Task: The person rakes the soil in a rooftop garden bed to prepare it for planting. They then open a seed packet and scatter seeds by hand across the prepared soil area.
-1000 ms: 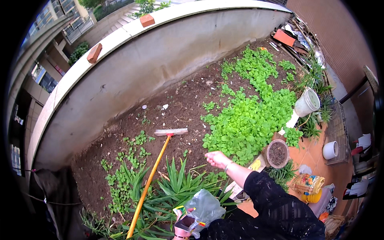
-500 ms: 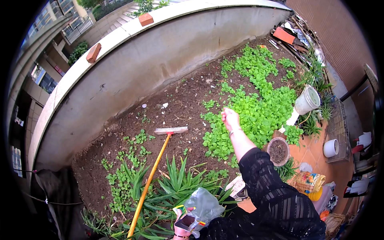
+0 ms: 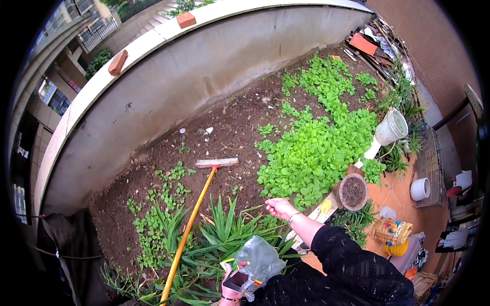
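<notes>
Low in the middle, my left hand (image 3: 230, 291) is closed around a clear plastic bag (image 3: 261, 259). A small packet (image 3: 228, 265) with green, yellow and red print is in the same grip, with something dark between the fingers. My right hand (image 3: 282, 208) is held out over the near edge of the green seedlings (image 3: 316, 153), above the soil. Its fingers are curled together; anything inside them is too small to see. Long-leaved plants (image 3: 227, 224) grow between the two hands. A broom (image 3: 190, 227) with a yellow handle lies to the left, its bristle head on the soil.
A curved concrete wall (image 3: 189, 76) borders the soil bed at the far side, topped by bricks (image 3: 186, 20). On the right are a clay pot (image 3: 353, 192), a tilted white bucket (image 3: 392, 127), a white pot (image 3: 421, 189) and a yellow container (image 3: 397, 248) on orange tiles.
My right hand has drawn back toward me from over the seedlings to their near edge, still closed. My left hand keeps its hold on the bag.
</notes>
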